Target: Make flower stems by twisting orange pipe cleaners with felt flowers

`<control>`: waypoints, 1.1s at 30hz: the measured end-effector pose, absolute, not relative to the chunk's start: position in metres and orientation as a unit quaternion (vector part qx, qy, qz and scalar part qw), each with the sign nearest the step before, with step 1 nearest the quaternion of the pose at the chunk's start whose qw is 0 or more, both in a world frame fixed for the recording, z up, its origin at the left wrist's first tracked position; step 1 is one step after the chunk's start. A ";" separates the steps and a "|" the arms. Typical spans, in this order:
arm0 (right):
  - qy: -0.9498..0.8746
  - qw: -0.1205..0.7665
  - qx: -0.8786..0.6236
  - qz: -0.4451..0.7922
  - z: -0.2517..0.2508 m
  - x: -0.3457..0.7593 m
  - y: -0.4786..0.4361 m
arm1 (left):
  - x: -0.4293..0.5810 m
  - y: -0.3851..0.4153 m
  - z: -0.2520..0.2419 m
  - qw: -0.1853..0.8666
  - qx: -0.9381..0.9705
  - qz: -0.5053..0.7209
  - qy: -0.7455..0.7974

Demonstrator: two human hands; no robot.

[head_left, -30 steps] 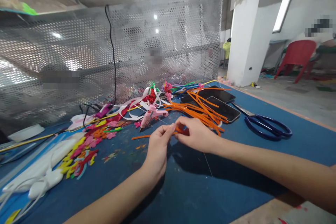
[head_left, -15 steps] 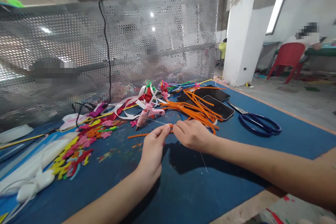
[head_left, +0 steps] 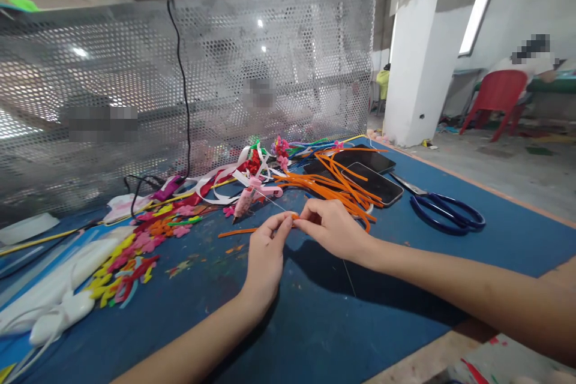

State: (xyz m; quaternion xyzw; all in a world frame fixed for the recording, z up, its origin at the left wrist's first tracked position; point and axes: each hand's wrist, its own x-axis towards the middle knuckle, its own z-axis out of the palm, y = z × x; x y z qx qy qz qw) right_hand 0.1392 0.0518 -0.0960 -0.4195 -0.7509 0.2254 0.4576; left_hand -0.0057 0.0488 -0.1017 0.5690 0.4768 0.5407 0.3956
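Observation:
Between my fingertips is a small orange piece point(head_left: 294, 216), like a coiled pipe cleaner, mostly hidden by the fingers. My left hand point(head_left: 269, 246) pinches it from the left, thumb against forefinger. From the right, my right hand point(head_left: 335, 228) has its thumb and forefinger closed on the same piece. A thin pale thread of glue point(head_left: 272, 201) runs from my fingers up toward the pink glue gun point(head_left: 252, 197), which rests on the table just beyond. Behind my right hand lies a bundle of orange pipe cleaners point(head_left: 333, 187); a single orange strip point(head_left: 236, 232) lies left of my fingers.
Blue-handled scissors point(head_left: 445, 210) lie right, beside a phone point(head_left: 375, 185). Colourful scraps point(head_left: 139, 246) and a white power strip point(head_left: 72, 276) cover the left side. A perforated metal panel point(head_left: 279, 72) borders the blue table point(head_left: 306, 336). A person sits beyond on a red chair point(head_left: 497, 99).
My right hand's fingers have opened out from a tighter curl and now pinch the orange piece at their tips. My left hand keeps its pinch, barely moved.

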 end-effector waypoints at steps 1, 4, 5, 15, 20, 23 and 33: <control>-0.734 0.455 -0.418 0.282 -0.095 0.140 0.052 | -0.007 0.050 -0.102 0.389 0.579 0.538 0.474; -0.663 0.435 -0.393 0.466 -0.092 0.141 0.054 | -0.010 0.052 -0.102 0.372 0.617 0.524 0.454; -0.632 0.430 -0.374 0.525 -0.091 0.142 0.055 | -0.011 0.052 -0.101 0.370 0.629 0.519 0.445; -0.401 0.283 -0.116 0.864 -0.097 0.143 0.057 | -0.012 0.052 -0.101 0.427 0.624 0.536 0.376; -0.591 0.395 -0.295 0.638 -0.102 0.139 0.053 | -0.012 0.053 -0.101 0.416 0.608 0.533 0.415; -0.754 0.449 -0.384 0.287 -0.108 0.139 0.053 | -0.010 0.050 -0.102 0.377 0.609 0.526 0.460; -0.853 0.341 -0.380 -0.108 -0.120 0.144 0.057 | -0.007 0.040 -0.106 0.346 0.611 0.531 0.475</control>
